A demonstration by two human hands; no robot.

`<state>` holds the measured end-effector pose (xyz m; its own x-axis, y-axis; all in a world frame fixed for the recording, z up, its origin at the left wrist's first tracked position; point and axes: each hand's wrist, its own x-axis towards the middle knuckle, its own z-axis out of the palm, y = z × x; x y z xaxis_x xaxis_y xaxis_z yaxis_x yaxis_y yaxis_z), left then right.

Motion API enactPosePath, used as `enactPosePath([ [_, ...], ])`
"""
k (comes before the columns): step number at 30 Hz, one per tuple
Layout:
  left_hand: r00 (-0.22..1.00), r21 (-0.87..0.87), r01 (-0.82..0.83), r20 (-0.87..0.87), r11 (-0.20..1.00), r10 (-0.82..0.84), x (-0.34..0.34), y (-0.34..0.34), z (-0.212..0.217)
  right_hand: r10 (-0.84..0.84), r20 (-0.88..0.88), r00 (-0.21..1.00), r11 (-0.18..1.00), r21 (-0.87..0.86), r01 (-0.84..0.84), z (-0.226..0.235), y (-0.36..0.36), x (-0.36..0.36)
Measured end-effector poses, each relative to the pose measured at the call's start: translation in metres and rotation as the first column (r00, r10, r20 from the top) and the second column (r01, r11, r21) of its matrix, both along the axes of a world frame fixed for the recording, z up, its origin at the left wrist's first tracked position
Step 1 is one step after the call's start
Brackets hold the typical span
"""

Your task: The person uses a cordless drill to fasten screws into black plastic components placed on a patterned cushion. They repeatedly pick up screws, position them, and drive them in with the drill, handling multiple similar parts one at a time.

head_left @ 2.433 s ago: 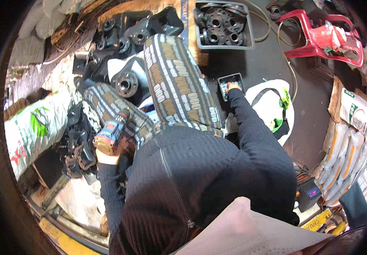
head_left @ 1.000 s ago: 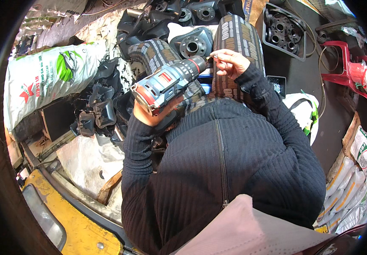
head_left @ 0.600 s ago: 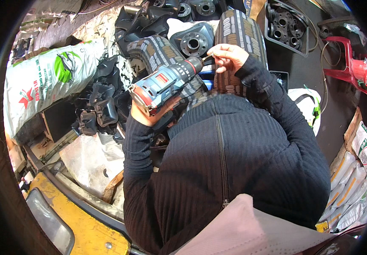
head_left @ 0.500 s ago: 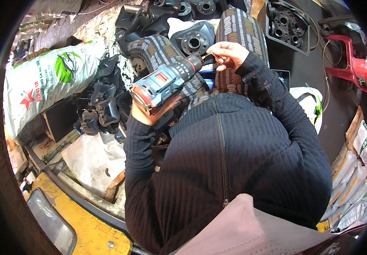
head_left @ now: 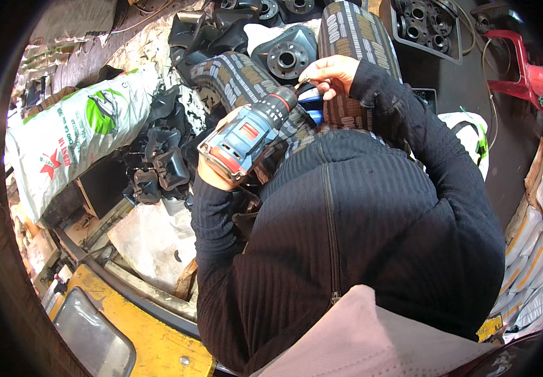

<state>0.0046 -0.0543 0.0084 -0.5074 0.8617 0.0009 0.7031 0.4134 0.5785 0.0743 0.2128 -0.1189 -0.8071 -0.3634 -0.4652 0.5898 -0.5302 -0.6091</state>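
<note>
My left hand (head_left: 213,176) is wrapped round the grip of a grey-blue cordless drill (head_left: 246,133) with red trim. The drill's black chuck (head_left: 284,98) points up and to the right. At its front end my right hand (head_left: 335,73) is closed in a pinch, thumb and forefinger together. What those fingertips hold is too small to make out. A blue object (head_left: 313,107) shows below the right hand, partly hidden. Just beyond the hands, a black square-based part with a round drilled flange (head_left: 287,60) rests on white material between my patterned trouser legs.
Black moulded parts (head_left: 169,164) lie heaped on the left, beside a white printed sack (head_left: 83,129). A grey bin of round flanges (head_left: 427,28) stands far right, near a red plastic stool (head_left: 526,81). A yellow machine panel (head_left: 152,342) is at lower left.
The drill and left hand have shifted slightly to the right and down in the picture. My right hand has moved slightly left, still pinched at the chuck's end. The whole view has turned a little.
</note>
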Motion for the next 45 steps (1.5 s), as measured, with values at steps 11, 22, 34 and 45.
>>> enactPosePath([
  [11,0.915,-0.048,-0.174,0.361,0.984,0.179,0.0,-0.018,-0.009,0.008,-0.227,0.974,0.996,-0.089,-0.029,-0.029,-0.017,-0.002],
  [22,0.997,-0.017,0.075,-0.035,0.997,-0.075,-0.018,-0.018,-0.02,-0.102,-0.087,0.991,0.935,-0.349,0.065,-0.073,-0.039,-0.002],
  [34,0.911,-0.34,-0.258,0.227,0.904,0.345,-0.037,0.007,-0.049,-0.085,0.058,0.995,0.996,-0.021,0.087,-0.037,-0.037,0.036],
  [45,0.914,-0.387,-0.247,0.212,0.889,0.346,-0.04,0.03,-0.053,-0.252,-0.019,0.968,0.967,0.042,0.253,-0.015,0.028,0.055],
])
